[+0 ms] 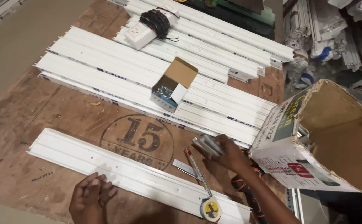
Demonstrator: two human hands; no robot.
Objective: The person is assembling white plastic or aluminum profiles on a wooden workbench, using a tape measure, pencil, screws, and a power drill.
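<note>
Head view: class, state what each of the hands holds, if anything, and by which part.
Right hand grips a short grey-white channel offcut by its near end. Left hand holds nothing, resting on the long white plastic strip.

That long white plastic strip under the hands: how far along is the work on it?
The long white plastic channel strip already has small holes along it, and a yellow tape measure lies extended on it. The left hand presses the strip; the right hand grips short white pieces. The stacked white strips lie untouched.
</note>
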